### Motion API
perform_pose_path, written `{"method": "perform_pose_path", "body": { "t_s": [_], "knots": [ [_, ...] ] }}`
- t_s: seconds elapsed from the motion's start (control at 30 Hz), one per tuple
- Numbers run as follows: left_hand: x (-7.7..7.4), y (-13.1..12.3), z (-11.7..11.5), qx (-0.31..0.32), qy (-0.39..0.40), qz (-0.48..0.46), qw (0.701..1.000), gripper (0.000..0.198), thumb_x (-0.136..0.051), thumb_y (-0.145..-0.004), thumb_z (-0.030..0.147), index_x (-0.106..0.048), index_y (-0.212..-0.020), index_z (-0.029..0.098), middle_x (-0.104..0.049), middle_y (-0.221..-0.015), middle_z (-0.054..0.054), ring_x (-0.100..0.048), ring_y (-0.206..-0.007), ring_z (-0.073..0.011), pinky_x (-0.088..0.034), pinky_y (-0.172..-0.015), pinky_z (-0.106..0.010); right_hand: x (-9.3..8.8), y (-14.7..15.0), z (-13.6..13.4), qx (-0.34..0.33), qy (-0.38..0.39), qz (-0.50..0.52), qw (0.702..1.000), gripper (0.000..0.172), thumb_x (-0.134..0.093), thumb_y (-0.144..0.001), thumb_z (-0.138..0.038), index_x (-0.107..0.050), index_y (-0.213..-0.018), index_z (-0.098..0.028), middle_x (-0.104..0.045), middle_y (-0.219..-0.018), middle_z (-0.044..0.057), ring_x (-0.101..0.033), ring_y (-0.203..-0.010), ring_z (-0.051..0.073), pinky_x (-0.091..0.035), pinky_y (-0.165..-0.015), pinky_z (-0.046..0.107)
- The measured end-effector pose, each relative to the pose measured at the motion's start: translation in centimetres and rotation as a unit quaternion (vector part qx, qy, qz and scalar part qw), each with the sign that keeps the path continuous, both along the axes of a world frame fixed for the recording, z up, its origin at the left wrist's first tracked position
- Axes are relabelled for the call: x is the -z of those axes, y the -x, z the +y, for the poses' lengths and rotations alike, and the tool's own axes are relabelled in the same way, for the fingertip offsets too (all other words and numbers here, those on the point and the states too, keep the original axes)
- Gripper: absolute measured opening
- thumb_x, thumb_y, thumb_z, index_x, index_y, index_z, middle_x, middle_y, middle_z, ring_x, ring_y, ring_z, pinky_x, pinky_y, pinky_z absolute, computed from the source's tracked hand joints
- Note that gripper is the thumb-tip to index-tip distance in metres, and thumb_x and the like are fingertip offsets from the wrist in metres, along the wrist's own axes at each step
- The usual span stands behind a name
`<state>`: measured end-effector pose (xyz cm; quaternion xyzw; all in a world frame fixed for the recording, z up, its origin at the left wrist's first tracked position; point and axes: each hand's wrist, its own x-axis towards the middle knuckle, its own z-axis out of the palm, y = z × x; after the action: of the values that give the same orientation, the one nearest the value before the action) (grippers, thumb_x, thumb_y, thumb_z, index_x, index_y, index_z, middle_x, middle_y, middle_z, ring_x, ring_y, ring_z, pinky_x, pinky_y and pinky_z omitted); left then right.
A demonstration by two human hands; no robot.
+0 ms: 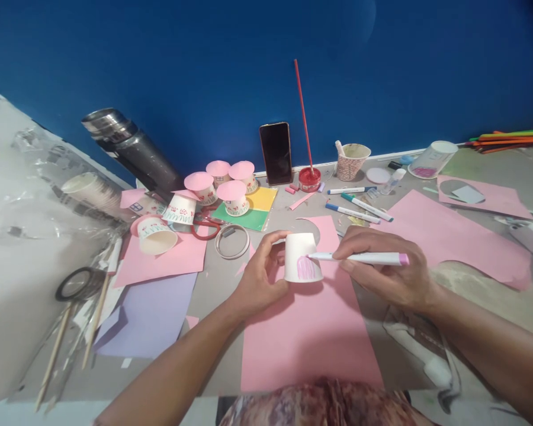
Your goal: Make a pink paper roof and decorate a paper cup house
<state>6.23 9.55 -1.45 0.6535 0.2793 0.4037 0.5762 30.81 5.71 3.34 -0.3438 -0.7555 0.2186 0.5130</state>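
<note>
A white paper cup [295, 251] is held upside down in my left hand [263, 269], fingers and thumb wrapped about its left side. On its front is an arched patch coloured in light purple-pink. My right hand [384, 266] grips a white marker [368, 258] with a pink end cap. The marker's tip touches the cup at the upper right of the coloured patch. Below both hands lies a pink paper sheet [306, 337] with a round cut-out at its top.
Decorated cups with pink paper tops [236, 198] stand at the back left, near a dark flask [135, 154] and a tape roll [232, 241]. A phone [275, 154] leans against the blue wall. Several markers [353, 213] lie behind my right hand, beside another pink sheet [453, 236].
</note>
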Motion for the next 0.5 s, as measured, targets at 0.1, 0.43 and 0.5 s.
{"method": "perform_pose_path", "body": {
  "t_s": [0.1,0.43,0.5],
  "knots": [
    [-0.01,-0.01,-0.04,0.000,-0.001,0.001,1.000,0.070,-0.072,-0.077,0.005,-0.051,-0.141,0.025,-0.057,-0.141,-0.011,-0.062,-0.129,-0.0253,-0.050,-0.110,-0.038,-0.05,0.01,-0.04,-0.002,0.003,0.000,1.000,0.024,-0.066,-0.088,-0.005,-0.074,-0.098,-0.024,-0.074,-0.081,0.001,-0.067,-0.071,0.017,-0.053,-0.066,0.031],
    [0.03,-0.03,-0.12,-0.002,-0.011,0.008,1.000,0.069,-0.074,-0.078,0.008,-0.052,-0.140,0.027,-0.056,-0.142,-0.010,-0.062,-0.129,-0.0256,-0.050,-0.110,-0.038,-0.05,0.10,-0.13,-0.011,0.012,-0.006,1.000,0.019,-0.067,-0.090,-0.007,-0.073,-0.097,-0.023,-0.074,-0.080,0.001,-0.064,-0.070,0.016,-0.051,-0.066,0.030],
    [0.04,-0.03,-0.12,0.001,-0.009,0.006,1.000,0.070,-0.073,-0.077,0.006,-0.052,-0.141,0.027,-0.055,-0.142,-0.010,-0.062,-0.129,-0.0251,-0.050,-0.110,-0.038,-0.15,0.11,-0.13,-0.009,0.013,-0.004,1.000,0.019,-0.067,-0.089,-0.007,-0.074,-0.096,-0.023,-0.074,-0.080,0.001,-0.065,-0.070,0.016,-0.051,-0.065,0.030]
  ]
}}
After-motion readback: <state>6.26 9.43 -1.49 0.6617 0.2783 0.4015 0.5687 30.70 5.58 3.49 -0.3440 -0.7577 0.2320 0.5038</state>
